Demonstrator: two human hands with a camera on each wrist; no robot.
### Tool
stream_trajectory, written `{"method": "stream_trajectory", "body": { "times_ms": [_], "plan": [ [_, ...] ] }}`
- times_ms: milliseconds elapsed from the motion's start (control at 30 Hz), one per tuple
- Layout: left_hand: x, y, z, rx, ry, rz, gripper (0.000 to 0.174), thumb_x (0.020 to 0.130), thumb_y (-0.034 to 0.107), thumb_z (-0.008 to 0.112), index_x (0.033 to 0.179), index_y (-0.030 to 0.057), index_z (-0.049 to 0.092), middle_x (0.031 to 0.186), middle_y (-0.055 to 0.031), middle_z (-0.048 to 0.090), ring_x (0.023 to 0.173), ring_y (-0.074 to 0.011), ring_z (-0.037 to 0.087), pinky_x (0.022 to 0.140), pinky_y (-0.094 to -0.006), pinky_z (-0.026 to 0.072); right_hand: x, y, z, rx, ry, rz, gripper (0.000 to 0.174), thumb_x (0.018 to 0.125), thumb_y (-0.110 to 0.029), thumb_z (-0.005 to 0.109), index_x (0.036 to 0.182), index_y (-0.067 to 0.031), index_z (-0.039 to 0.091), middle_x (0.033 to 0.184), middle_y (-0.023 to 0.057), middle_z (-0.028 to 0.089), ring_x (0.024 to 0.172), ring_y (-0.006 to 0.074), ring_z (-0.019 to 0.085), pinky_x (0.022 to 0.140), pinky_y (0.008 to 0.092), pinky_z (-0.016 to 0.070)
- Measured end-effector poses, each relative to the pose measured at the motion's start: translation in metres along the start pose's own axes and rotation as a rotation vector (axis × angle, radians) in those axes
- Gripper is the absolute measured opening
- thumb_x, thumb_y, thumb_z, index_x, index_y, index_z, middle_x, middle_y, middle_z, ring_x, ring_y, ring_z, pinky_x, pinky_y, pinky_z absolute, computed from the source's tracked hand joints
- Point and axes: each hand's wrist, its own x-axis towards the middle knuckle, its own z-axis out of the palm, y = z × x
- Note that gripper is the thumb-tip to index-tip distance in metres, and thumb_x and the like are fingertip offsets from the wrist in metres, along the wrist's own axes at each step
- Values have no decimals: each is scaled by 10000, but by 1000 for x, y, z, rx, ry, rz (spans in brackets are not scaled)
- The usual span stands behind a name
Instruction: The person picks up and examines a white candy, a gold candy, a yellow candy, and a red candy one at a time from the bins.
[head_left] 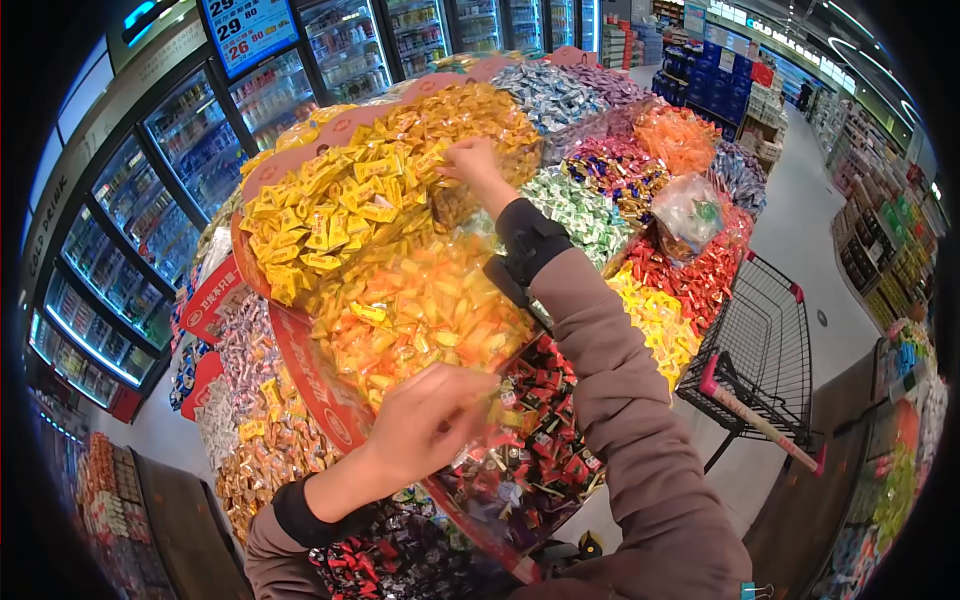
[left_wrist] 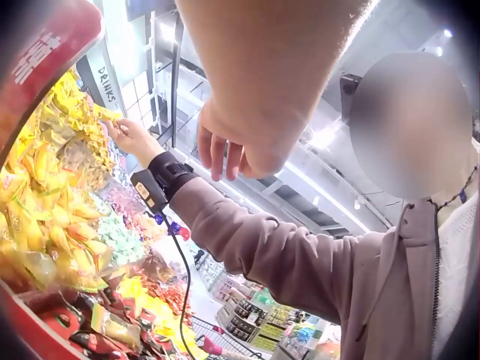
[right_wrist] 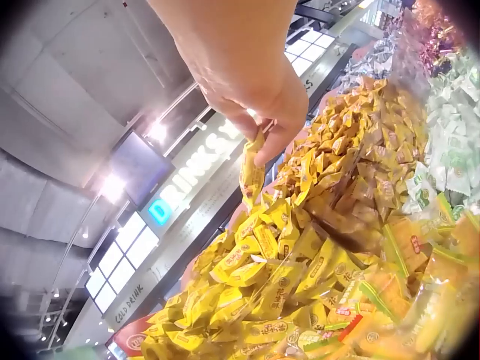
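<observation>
My right hand (head_left: pixel 474 160) reaches over the far side of the candy display. In the right wrist view, its thumb and fingers pinch a yellow-wrapped candy (right_wrist: pixel 253 171) just above a heap of similar yellow candies (right_wrist: pixel 262 292). Closer to me, my left hand (head_left: pixel 425 425) hovers over orange-yellow candies in clear wrappers (head_left: pixel 420 310), its fingers loosely bent. The left wrist view shows that hand's fingers (left_wrist: pixel 218 156) hanging down with nothing in them. Red-and-black wrapped candies (head_left: pixel 550 420) lie to the right of the left hand.
Clear dividers and a red cardboard rim (head_left: pixel 310 385) bound the candy sections. Green-and-white candies (head_left: pixel 575 205) and red ones (head_left: pixel 690 270) fill bins on the right. A black shopping cart (head_left: pixel 755 340) stands right of the display. Lit drink fridges (head_left: pixel 190 130) line the left and back.
</observation>
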Motion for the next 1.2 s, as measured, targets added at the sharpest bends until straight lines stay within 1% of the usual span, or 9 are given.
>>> {"method": "stream_trajectory", "body": {
  "times_ms": [200, 233, 333, 367, 467, 667, 967, 1067, 1200],
  "plan": [
    [13, -20, 9, 56, 36, -9, 262, 737, -8, 593, 995, 24, 560, 860, -120, 600, 783, -261, 586, 686, -308, 453, 22, 13, 36, 6, -94, -120, 55, 721, 31, 570, 727, 48, 519, 790, 142, 558, 586, 273, 613, 532, 334, 540],
    [15, -22, 9, 58, 40, -19, 256, 742, -4, 590, 995, 23, 560, 863, -121, 600, 788, -261, 588, 690, -307, 453, 22, 16, 36, -428, -72, -240, 59, 720, -12, 573, 756, 34, 562, 864, 161, 564, 722, 316, 594, 647, 391, 516],
    [17, -27, 8, 72, 36, -67, 243, 752, 2, 583, 993, 20, 560, 873, -125, 601, 795, -261, 589, 700, -304, 452, 1, 17, 38, -1207, 42, -632, 130, 717, -53, 578, 822, 18, 603, 959, 173, 554, 939, 339, 512, 766, 407, 476],
    [16, -27, 9, 64, 37, -69, 244, 752, 2, 583, 994, 20, 560, 872, -126, 601, 797, -261, 589, 703, -305, 451, -1, 15, 38, -1229, -18, -562, 181, 728, -64, 574, 886, 13, 614, 1033, 180, 529, 1103, 337, 398, 822, 399, 451],
    [14, -30, 10, 49, 37, -68, 246, 752, 3, 584, 995, 20, 559, 873, -129, 600, 803, -261, 587, 710, -307, 449, -6, 13, 33, -1340, -184, -460, 175, 745, -69, 562, 891, 14, 610, 1061, 179, 512, 1080, 342, 413, 831, 397, 443],
    [5, -31, 13, 52, 24, -77, 243, 751, 9, 589, 992, 24, 557, 887, -129, 598, 813, -268, 582, 715, -315, 449, -7, 26, 26, -1285, -90, -521, 231, 769, -88, 551, 976, 15, 554, 1037, 162, 508, 1050, 343, 437, 835, 407, 435],
    [-16, -26, 10, 44, 16, -105, 255, 745, 4, 600, 995, 25, 555, 875, -123, 595, 810, -268, 581, 702, -320, 453, -18, 27, 25, -1274, -244, -512, 294, 748, -9, 529, 1038, -56, 531, 1078, 151, 476, 1027, 317, 455, 835, 395, 429],
    [-21, -23, 10, 43, 15, -114, 243, 747, 11, 600, 985, 27, 552, 872, -123, 589, 798, -274, 579, 681, -324, 457, -24, 31, 23, -1144, -185, -843, 356, 710, 10, 549, 1041, -119, 546, 1111, 137, 471, 1018, 308, 465, 819, 391, 434],
    [-25, -15, 11, 32, -1, -137, 211, 753, 29, 597, 959, 32, 549, 860, -118, 581, 749, -274, 579, 625, -329, 465, -36, 28, 24, -1272, -533, -1250, 358, 706, -14, 549, 1030, -166, 550, 1164, 97, 458, 1007, 292, 473, 790, 389, 445]
  ]
}}
